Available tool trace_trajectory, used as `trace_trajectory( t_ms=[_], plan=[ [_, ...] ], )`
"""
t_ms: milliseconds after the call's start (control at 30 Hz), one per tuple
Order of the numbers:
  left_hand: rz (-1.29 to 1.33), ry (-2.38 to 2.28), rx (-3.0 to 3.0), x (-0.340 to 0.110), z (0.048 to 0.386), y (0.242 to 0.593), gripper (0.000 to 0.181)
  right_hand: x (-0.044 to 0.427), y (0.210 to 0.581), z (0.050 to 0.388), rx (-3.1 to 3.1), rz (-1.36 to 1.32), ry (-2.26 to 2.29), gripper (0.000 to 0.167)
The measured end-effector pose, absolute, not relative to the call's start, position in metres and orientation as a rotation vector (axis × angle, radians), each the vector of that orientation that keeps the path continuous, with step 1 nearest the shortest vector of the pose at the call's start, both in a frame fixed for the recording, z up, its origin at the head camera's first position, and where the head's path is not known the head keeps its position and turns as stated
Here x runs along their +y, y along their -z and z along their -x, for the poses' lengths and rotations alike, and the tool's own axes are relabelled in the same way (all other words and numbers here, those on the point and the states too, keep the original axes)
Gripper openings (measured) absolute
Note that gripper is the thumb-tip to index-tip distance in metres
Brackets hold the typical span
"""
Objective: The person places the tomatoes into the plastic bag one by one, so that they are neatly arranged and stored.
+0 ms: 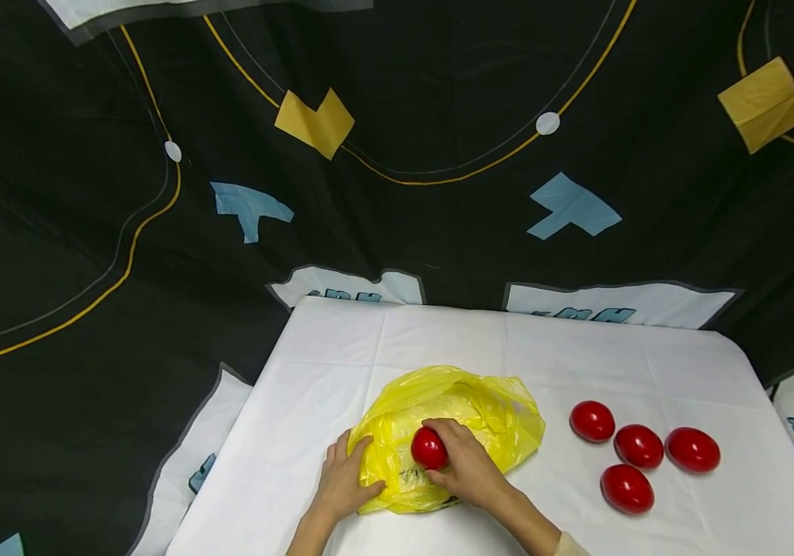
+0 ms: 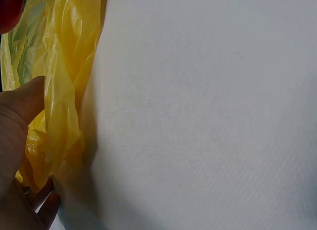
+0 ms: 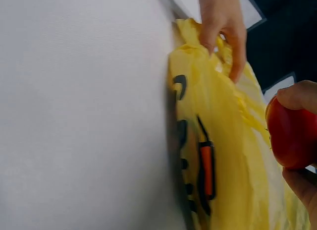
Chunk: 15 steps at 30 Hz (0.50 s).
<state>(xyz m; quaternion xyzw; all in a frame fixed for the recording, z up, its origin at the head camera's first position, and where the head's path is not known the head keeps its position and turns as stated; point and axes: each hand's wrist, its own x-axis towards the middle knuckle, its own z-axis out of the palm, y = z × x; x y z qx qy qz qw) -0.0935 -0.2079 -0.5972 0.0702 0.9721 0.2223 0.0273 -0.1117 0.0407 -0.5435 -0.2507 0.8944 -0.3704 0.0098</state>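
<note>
In the head view, the right hand (image 1: pixel 469 469) holds a red tomato (image 1: pixel 429 449) over the mouth of a yellow plastic bag (image 1: pixel 520 421), its grip closed around the fruit. The left hand (image 1: pixel 343 480) grips the bag's left edge. The bag lies on a white-covered counter (image 1: pixel 300 401). To its right, four more tomatoes sit close together: one nearest the bag (image 1: pixel 592 421), one in the middle (image 1: pixel 639 446), one farthest right (image 1: pixel 693 450) and one toward the person (image 1: pixel 627 489). A black cloth (image 1: pixel 432 239) hangs behind.

In the left wrist view, the left thumb is inside the bag's edge, fingers outside; part of the tomato shows at the upper left corner.

In the right wrist view, thumb and fingers pinch the tomato at the right side, and the bag's side bears black and orange print.
</note>
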Motion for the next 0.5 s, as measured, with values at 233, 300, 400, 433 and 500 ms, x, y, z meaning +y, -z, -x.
trace_trajectory(
  t_ms=[233, 300, 400, 433, 500],
  plan=[
    [-0.209, -0.689, 2.993, -0.207, 0.096, 0.596, 0.076, 0.031, 0.558, 0.111, 2.789, 0.873, 1.077, 0.068],
    [-0.203, -0.698, 2.99, -0.207, 0.096, 0.595, 0.076, 0.028, 0.562, 0.111, 2.78, 0.882, 1.054, 0.067],
    [-0.196, -0.701, 2.992, -0.206, 0.095, 0.595, 0.076, 0.025, 0.567, 0.111, 2.761, 0.879, 1.029, 0.068],
    [-0.194, -0.702, 2.992, -0.206, 0.094, 0.595, 0.076, 0.024, 0.569, 0.111, 2.759, 0.877, 1.018, 0.068],
    [-0.187, -0.7, 2.99, -0.206, 0.093, 0.595, 0.076, 0.023, 0.573, 0.11, 2.754, 0.868, 0.999, 0.069]
  ],
)
